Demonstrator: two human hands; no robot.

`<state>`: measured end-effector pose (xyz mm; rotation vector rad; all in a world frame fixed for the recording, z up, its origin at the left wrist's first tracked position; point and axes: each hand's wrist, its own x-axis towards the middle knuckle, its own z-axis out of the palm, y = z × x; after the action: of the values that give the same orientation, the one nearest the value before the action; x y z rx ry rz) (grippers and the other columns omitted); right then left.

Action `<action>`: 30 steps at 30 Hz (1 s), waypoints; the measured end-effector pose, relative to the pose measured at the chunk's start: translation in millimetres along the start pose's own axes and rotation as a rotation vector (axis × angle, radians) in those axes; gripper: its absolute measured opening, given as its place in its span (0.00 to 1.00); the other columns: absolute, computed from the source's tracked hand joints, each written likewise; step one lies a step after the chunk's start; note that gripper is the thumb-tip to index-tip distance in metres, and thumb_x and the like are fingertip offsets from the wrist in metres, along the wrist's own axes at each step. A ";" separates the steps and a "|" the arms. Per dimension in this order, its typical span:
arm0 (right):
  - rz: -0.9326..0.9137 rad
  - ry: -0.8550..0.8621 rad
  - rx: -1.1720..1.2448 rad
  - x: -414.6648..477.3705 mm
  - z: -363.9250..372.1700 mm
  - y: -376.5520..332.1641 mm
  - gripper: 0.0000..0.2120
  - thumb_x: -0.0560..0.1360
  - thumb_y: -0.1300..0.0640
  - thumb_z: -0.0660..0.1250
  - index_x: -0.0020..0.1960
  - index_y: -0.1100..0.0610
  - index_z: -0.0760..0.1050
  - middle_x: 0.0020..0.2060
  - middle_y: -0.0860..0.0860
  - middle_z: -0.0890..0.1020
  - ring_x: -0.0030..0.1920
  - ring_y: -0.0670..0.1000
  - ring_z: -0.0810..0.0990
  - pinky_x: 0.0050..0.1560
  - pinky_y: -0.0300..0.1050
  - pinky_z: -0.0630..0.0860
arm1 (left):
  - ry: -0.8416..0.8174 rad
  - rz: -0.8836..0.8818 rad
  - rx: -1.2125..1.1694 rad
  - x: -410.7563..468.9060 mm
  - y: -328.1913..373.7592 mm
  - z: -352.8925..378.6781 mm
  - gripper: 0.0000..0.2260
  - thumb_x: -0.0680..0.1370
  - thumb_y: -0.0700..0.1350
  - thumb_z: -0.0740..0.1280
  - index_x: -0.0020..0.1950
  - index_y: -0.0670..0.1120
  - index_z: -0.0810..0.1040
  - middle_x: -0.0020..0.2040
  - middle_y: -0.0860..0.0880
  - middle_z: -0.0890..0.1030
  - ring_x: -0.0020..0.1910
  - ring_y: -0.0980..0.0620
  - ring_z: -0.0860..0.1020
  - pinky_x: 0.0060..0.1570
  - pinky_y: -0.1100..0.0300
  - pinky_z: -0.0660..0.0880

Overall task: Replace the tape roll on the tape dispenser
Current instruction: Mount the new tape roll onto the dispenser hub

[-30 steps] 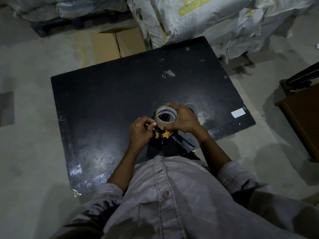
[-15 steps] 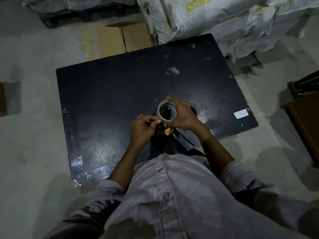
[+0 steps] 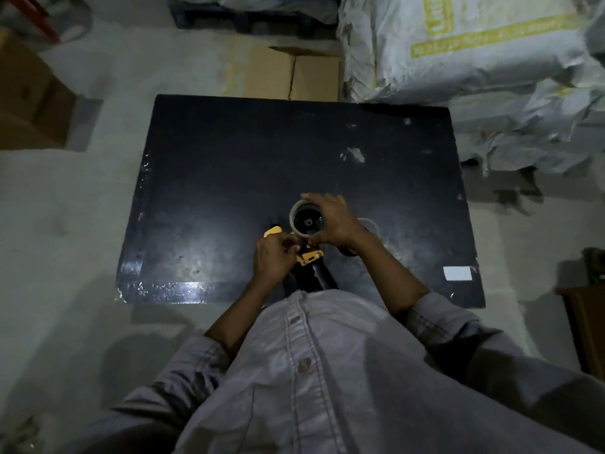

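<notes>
Basically the tape roll (image 3: 306, 220) sat on the tape dispenser (image 3: 309, 257), above the near middle of the black table (image 3: 229, 178). Right hand (image 3: 335, 221) wrapped the roll from its right side, fingers curled over the far rim, closed on it. Left hand (image 3: 273, 258) sat just left of and below the roll, fingers pinched tight at the dispenser's yellow front parts; exactly what they pinched couldn't be told. A yellow tab poked out above the left hand, a yellow plate showed between both hands, and the black handle ran from the roll back toward the person's shirt (image 3: 327, 371). Second tape roll (image 3: 368, 226) lay flat on the table just right of the right wrist, mostly hidden. White label (image 3: 457, 273) lay near the table's near right corner, well apart from the roll. Table stood on grey concrete floor (image 3: 65, 240); cardboard box (image 3: 294, 75) beyond its far edge, white sacks (image 3: 474, 50) at its far right, brown box (image 3: 29, 103) off its left. Both forearms were bare, sleeves rolled to the elbows, reaching forward and converging on the dispenser.
</notes>
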<state>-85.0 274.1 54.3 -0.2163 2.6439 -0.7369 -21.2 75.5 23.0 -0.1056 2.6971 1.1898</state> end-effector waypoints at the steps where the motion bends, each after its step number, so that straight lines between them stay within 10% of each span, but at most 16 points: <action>1: -0.017 -0.016 -0.003 2.1 0.7 0.3 0.58 0.65 0.50 0.89 0.88 0.46 0.65 0.78 0.54 0.76 0.77 0.63 0.72 0.76 0.61 0.72 | 0.009 -0.013 0.005 -1.5 -0.8 2.4 0.08 0.77 0.39 0.78 0.53 0.50 0.92 0.48 0.49 0.91 0.46 0.47 0.88 0.50 0.52 0.85; 8: -0.101 -0.048 0.005 6.6 -0.4 4.7 0.56 0.67 0.51 0.90 0.89 0.52 0.66 0.83 0.56 0.74 0.81 0.62 0.70 0.79 0.54 0.64 | 0.251 -0.233 -0.176 -1.7 -6.5 -4.3 0.10 0.76 0.38 0.78 0.54 0.50 0.92 0.48 0.50 0.91 0.49 0.51 0.89 0.57 0.52 0.86; 16: -0.089 -0.136 -0.005 19.1 -5.2 1.5 0.58 0.69 0.54 0.89 0.91 0.47 0.62 0.79 0.58 0.73 0.77 0.64 0.69 0.79 0.58 0.69 | 0.276 -0.243 -0.059 38.0 -25.4 -5.5 0.18 0.75 0.70 0.72 0.56 0.63 0.90 0.56 0.54 0.90 0.68 0.46 0.81 0.69 0.41 0.77; 25: -0.085 -0.160 -0.015 31.2 -0.9 5.8 0.60 0.67 0.52 0.90 0.91 0.44 0.63 0.79 0.56 0.74 0.78 0.63 0.71 0.78 0.58 0.70 | 0.179 -0.302 -0.071 53.2 -14.9 -12.9 0.09 0.78 0.60 0.79 0.53 0.58 0.92 0.60 0.55 0.87 0.74 0.43 0.73 0.67 0.45 0.63; 30: -0.090 -0.152 0.024 31.0 -3.3 3.5 0.59 0.64 0.57 0.92 0.89 0.45 0.67 0.79 0.55 0.76 0.78 0.60 0.76 0.76 0.54 0.75 | 0.157 -0.329 -0.095 60.1 -24.7 -11.9 0.09 0.72 0.66 0.81 0.34 0.70 0.85 0.51 0.62 0.88 0.68 0.45 0.79 0.67 0.40 0.68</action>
<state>-114.9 270.9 45.0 -0.3719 2.4936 -0.7493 -78.3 50.8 0.7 -0.6540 2.6114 1.2473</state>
